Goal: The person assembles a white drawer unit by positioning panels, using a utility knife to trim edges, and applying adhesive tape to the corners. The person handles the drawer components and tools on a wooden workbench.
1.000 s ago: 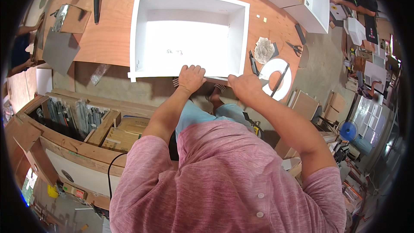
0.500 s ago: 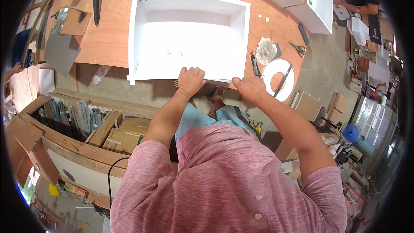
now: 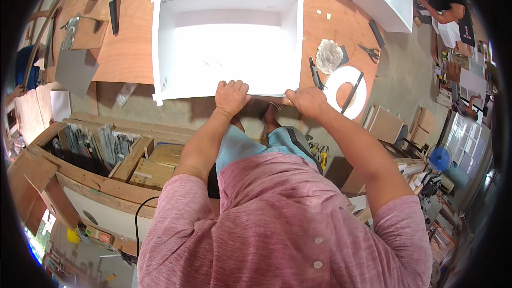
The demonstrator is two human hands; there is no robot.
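Note:
A shallow white open box (image 3: pixel 226 17) lies on the wooden workbench, open side up, its near side at the bench edge. My left hand (image 3: pixel 232 97) is closed over the middle of that near side, fingers curled over the rim. My right hand (image 3: pixel 310 102) is closed at the near right corner, thumb pointing along the edge. Between the hands runs a thin pale strip (image 3: pixel 268 95) along the near side, its right end at my right thumb. The right fingers' undersides are hidden. Just right of that hand lies a roll of white edge tape (image 3: pixel 333 92).
Around the roll lie a dark bar (image 3: pixel 352 94), a black cutter-like tool (image 3: pixel 314 73), a crumpled round wrapper (image 3: pixel 328 56) and scissors (image 3: pixel 369 53). More white cabinets (image 3: pixel 381 6) stand far right, beside another person (image 3: pixel 445 0). A wooden bin (image 3: pixel 88 168) is at left.
The whole view has shifted slightly. Both hands keep nearly the same places along the box's near side.

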